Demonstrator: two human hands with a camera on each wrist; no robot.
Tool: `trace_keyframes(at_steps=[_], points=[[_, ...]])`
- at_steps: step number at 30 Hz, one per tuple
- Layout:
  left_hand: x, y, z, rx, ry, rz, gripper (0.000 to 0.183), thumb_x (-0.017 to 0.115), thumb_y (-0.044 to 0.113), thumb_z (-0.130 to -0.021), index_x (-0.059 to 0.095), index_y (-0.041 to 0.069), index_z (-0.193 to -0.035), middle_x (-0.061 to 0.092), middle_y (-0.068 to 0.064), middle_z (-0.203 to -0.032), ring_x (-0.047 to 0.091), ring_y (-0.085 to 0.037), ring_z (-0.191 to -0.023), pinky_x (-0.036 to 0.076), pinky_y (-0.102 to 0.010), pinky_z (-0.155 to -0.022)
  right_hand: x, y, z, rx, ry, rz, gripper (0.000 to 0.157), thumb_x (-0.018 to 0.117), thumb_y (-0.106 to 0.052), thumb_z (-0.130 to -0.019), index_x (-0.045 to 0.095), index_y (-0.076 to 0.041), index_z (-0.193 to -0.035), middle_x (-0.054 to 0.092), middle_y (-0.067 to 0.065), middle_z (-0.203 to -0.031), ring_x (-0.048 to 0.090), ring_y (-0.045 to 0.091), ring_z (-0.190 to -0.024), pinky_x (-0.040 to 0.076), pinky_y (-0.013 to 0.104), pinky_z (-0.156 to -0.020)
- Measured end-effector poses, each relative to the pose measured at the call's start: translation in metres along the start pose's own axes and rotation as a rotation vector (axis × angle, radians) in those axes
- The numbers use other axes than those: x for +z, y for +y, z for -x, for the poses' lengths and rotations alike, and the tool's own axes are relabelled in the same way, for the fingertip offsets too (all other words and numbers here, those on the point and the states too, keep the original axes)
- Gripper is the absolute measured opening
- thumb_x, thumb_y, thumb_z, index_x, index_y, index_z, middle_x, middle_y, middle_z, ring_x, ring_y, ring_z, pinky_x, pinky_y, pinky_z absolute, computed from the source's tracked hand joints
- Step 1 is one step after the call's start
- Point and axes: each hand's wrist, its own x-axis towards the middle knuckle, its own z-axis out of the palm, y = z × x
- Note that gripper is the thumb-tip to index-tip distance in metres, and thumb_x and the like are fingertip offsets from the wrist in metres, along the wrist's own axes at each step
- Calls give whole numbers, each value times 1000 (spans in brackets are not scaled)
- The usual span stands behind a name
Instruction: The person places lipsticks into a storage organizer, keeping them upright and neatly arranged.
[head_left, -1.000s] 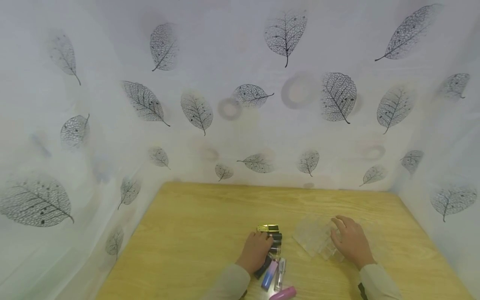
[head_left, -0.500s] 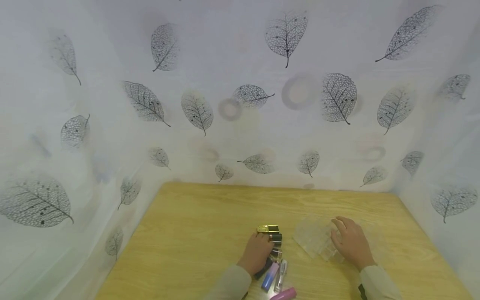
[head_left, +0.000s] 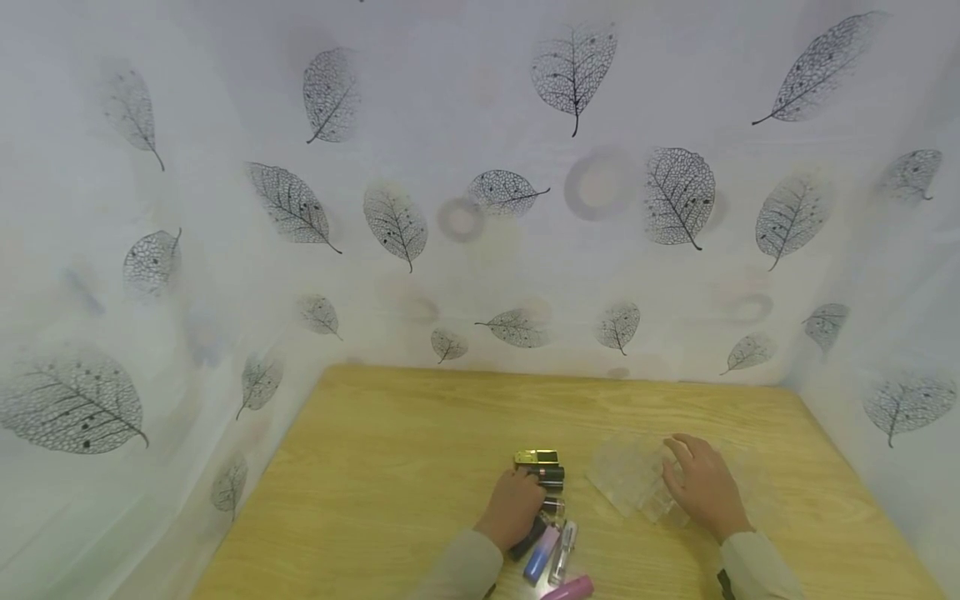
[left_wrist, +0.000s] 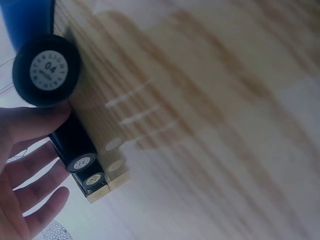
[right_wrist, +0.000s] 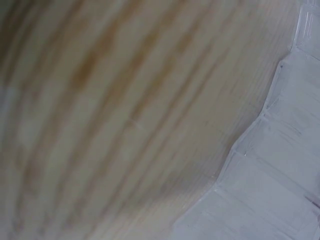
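Mostly, a leaf-printed sheet (head_left: 495, 267) fills the view, meeting the wood-grained desk (head_left: 390, 442) along its far edge and both sides. A wide stretch of grain runs to the left edge, another to the far edge. Right of centre lies a transparent compartmented tray (head_left: 618, 475); the right wrist view shows its stepped near edge flat against the wood. The right hand (head_left: 705, 487) rests over it, fingers loosely bent and apart. A narrower strip of wood separates the tray from the small tubes, over which the left hand (head_left: 513, 504) reaches, fingers spread, thumb touching between black tubes (left_wrist: 72, 140). Nearer the person, a pink tube (head_left: 567, 588), a lilac-and-blue tube (head_left: 541, 557) and a slim clear tube (head_left: 562, 553) lie at angles. A gold-and-black case (head_left: 537, 457) caps the row's far end.
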Motion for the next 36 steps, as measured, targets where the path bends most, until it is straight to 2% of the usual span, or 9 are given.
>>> trace_keyframes(at_steps=[7,13,20,36], points=[[1,1,0,-8,-22,-2,7,73,23,-73,70,22,-79,68,7,-82,57,-9,-77,47,-23,-72,2,0,2,15,-2,-3,34,63,-11,-73,62,4,-103,62,22,-104,57,38,-96,48,53,-79],[2,0,1,-31,-32,36,7,72,23,-74,69,21,-80,66,6,-81,56,-9,-77,47,-23,-71,2,0,3,23,-17,2,34,63,-12,-74,62,3,-104,62,22,-105,57,38,-97,47,53,-81],[2,-2,0,-36,23,25,7,70,26,-77,69,20,-81,65,5,-79,56,-10,-75,46,-23,-66,0,-1,1,27,-17,5,34,64,-10,-74,62,4,-104,62,22,-105,57,38,-98,47,53,-80],[-19,-9,-1,-12,127,-23,12,70,31,-78,70,22,-87,65,7,-82,56,-8,-72,46,-21,-65,-3,-4,0,26,-17,5,35,66,-9,-72,63,5,-104,63,22,-105,57,38,-98,48,52,-80]])
